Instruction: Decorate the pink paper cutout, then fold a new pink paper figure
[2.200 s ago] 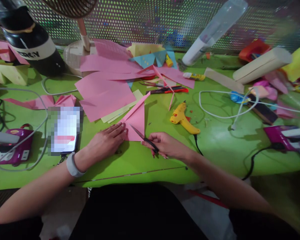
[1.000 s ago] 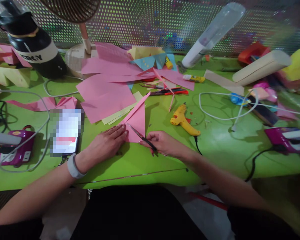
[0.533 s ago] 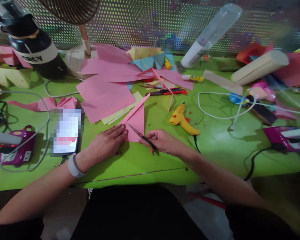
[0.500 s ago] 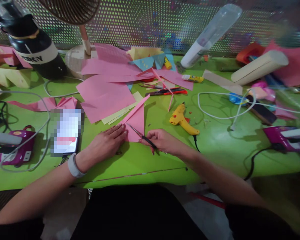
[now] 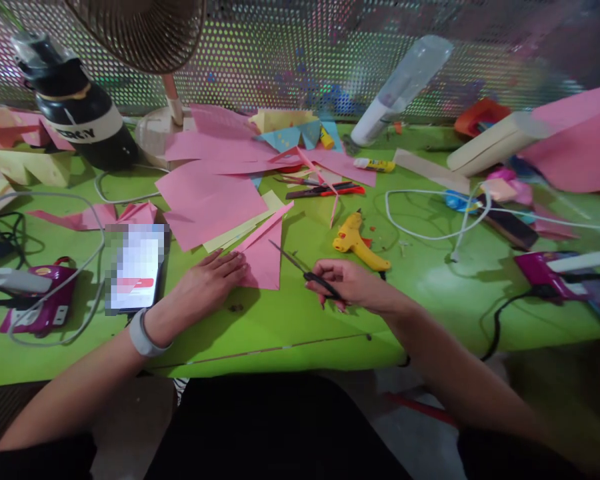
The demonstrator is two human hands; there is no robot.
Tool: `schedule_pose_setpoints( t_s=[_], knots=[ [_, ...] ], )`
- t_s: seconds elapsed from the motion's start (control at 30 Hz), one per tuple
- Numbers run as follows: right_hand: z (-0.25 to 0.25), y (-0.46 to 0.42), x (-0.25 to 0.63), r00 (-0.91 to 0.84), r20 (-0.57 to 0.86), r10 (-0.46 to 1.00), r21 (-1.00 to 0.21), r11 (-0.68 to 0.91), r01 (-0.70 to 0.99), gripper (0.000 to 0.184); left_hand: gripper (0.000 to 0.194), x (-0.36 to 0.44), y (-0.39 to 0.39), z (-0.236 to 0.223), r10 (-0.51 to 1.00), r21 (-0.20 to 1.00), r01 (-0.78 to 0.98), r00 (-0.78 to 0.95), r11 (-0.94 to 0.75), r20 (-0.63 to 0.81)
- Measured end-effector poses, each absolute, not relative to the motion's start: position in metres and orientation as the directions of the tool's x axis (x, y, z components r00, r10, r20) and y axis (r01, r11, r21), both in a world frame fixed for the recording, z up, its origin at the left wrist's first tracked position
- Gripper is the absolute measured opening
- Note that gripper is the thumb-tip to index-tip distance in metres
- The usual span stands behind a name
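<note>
Pink folded paper lies near the front edge of the green surface, about midway along the stretch in view. You have your left hand palm down and flat over the paper's left part, fingers extended and close together, with a grey wristband behind it. Your right hand is curled around the black handles of the scissors, just right of the paper. Their blades point toward the back left and overlap the paper's right edge in this view; you cannot tell whether they touch it.

Just beyond your right hand, a yellow glue gun rests on its side. To the left of your left hand you have a phone, its screen lit and partly blurred. Behind the paper, pale yellow strips and larger pink sheets reach toward the back edge, with a red-and-black cutter to their right.

Along the back edge stand a black bottle and a fan on your left, and a tilted clear bottle right of the middle. Toward the right end lies a cream roll.
</note>
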State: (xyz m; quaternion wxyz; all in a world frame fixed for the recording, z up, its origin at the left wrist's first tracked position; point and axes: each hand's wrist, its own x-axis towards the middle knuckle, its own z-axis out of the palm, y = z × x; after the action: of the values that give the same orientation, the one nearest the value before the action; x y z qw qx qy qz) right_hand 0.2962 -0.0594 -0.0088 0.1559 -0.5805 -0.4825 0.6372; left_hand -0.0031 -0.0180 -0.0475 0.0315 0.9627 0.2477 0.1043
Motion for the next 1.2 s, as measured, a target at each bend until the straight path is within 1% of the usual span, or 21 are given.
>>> schedule_pose_setpoints(
  t_s=[0.1,0.17,0.27,0.33,0.4,0.43,0.47,0.53,0.57,0.63,0.73,0.83,0.9,0.97,1.0,1.07,1.1,1.13,1.17,1.2],
  knots=[
    [0.000,-0.055,0.304,-0.175,-0.471,0.865,-0.860,-0.406,0.310,0.051,0.035,-0.002,-0.019,-0.041,0.500,0.097,0.491,0.845,-0.866,0.189],
    [0.004,-0.045,0.308,-0.099,-0.381,0.919,-0.887,-0.334,0.320,0.052,0.030,0.000,-0.020,-0.036,0.510,0.111,0.498,0.837,-0.860,0.196],
    [0.006,-0.022,0.312,0.007,-0.240,0.971,-0.892,-0.223,0.393,0.053,0.029,0.002,-0.020,-0.032,0.514,0.137,0.496,0.833,-0.858,0.206],
    [0.006,-0.002,0.316,0.082,-0.131,0.988,-0.860,-0.155,0.486,0.054,0.031,0.002,-0.020,-0.031,0.509,0.140,0.490,0.837,-0.860,0.200],
    [0.006,0.020,0.317,0.132,-0.022,0.991,-0.785,-0.099,0.611,0.052,0.032,0.001,-0.020,-0.030,0.511,0.128,0.495,0.840,-0.860,0.183],
    [0.006,0.031,0.316,0.142,0.031,0.989,-0.728,-0.075,0.681,0.050,0.031,0.001,-0.020,-0.030,0.512,0.122,0.498,0.841,-0.859,0.175],
    [0.006,0.041,0.315,0.142,0.098,0.985,-0.661,-0.043,0.750,0.047,0.032,0.000,-0.020,-0.029,0.514,0.116,0.501,0.839,-0.858,0.176],
    [0.007,0.060,0.309,0.112,0.240,0.964,-0.486,0.019,0.874,0.040,0.035,-0.001,-0.019,-0.029,0.511,0.120,0.497,0.838,-0.859,0.193],
    [0.006,0.068,0.305,0.098,0.275,0.956,-0.400,0.022,0.916,0.039,0.038,-0.001,-0.019,-0.029,0.504,0.131,0.487,0.839,-0.863,0.202],
    [0.004,0.081,0.297,0.082,0.284,0.955,-0.275,-0.001,0.961,0.038,0.043,-0.002,-0.018,-0.028,0.493,0.160,0.468,0.844,-0.869,0.210],
    [-0.002,0.092,0.287,0.056,0.209,0.976,-0.171,-0.020,0.985,0.031,0.047,-0.004,-0.017,-0.027,0.494,0.200,0.459,0.848,-0.866,0.193],
    [-0.007,0.096,0.282,-0.007,0.133,0.991,-0.126,0.024,0.992,0.017,0.047,-0.004,-0.017,-0.027,0.500,0.216,0.461,0.847,-0.861,0.183],
    [-0.007,0.091,0.282,-0.065,0.116,0.991,-0.110,0.078,0.991,0.017,0.044,-0.003,-0.017,-0.027,0.501,0.222,0.460,0.844,-0.860,0.192],
    [-0.005,0.076,0.283,-0.127,0.173,0.977,-0.095,0.145,0.985,0.022,0.042,-0.002,-0.017,-0.029,0.505,0.228,0.461,0.837,-0.858,0.209],
    [-0.004,0.065,0.283,-0.169,0.229,0.959,-0.085,0.193,0.977,0.026,0.040,-0.002,-0.017,-0.030,0.509,0.231,0.463,0.833,-0.856,0.216],
    [-0.003,0.035,0.283,-0.322,0.342,0.883,-0.073,0.366,0.928,0.032,0.037,-0.002,-0.017,-0.032,0.520,0.235,0.473,0.825,-0.849,0.219],
    [-0.005,0.018,0.282,-0.442,0.360,0.822,-0.051,0.490,0.870,0.033,0.036,-0.002,-0.017,-0.033,0.526,0.238,0.478,0.823,-0.845,0.215],
    [-0.007,0.002,0.282,-0.567,0.357,0.742,-0.022,0.614,0.789,0.033,0.035,-0.002,-0.017,-0.033,0.530,0.242,0.482,0.822,-0.842,0.208],
    [-0.010,-0.013,0.281,-0.657,0.349,0.668,0.010,0.699,0.716,0.034,0.034,-0.002,-0.016,-0.033,0.531,0.244,0.483,0.824,-0.841,0.200],
    [-0.015,-0.026,0.280,-0.710,0.330,0.623,0.038,0.742,0.669,0.036,0.034,-0.002,-0.016,-0.033,0.528,0.246,0.479,0.827,-0.842,0.196]
  ],
)
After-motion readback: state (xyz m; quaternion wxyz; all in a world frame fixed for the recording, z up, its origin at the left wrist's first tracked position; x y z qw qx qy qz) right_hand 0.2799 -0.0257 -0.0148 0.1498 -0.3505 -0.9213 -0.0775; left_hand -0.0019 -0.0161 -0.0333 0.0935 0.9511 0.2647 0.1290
